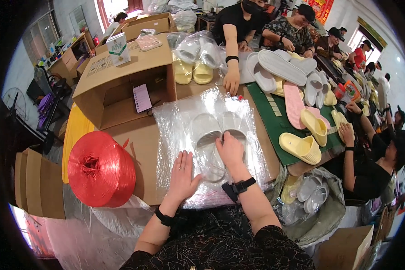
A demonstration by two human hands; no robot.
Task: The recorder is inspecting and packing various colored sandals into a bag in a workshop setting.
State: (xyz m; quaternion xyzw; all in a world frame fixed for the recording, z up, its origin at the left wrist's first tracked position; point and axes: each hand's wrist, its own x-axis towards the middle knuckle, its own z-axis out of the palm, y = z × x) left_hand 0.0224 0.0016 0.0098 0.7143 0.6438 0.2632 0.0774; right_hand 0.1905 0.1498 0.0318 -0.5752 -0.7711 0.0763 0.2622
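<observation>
A pair of pale grey slippers (205, 127) lies on a stack of clear plastic bags (168, 130), toes pointing away from me. Whether the pair is inside the top bag I cannot tell. My left hand (182, 175) rests flat on the plastic, left of the slippers' heels, fingers straight and holding nothing. My right hand (231, 153) is closed, its fingers curled at the inner strap edges where the two slippers meet. A co-worker's hand (231, 82) reaches down to the far edge of the bags.
To the left sit a big roll of red plastic twine (103, 168) and an open carton (121, 96) with a phone (142, 98) inside. Yellow, pink and grey slippers (300, 148) cover a green mat at right. A sack (319, 207) of bagged slippers stands below. Several co-workers sit along the table.
</observation>
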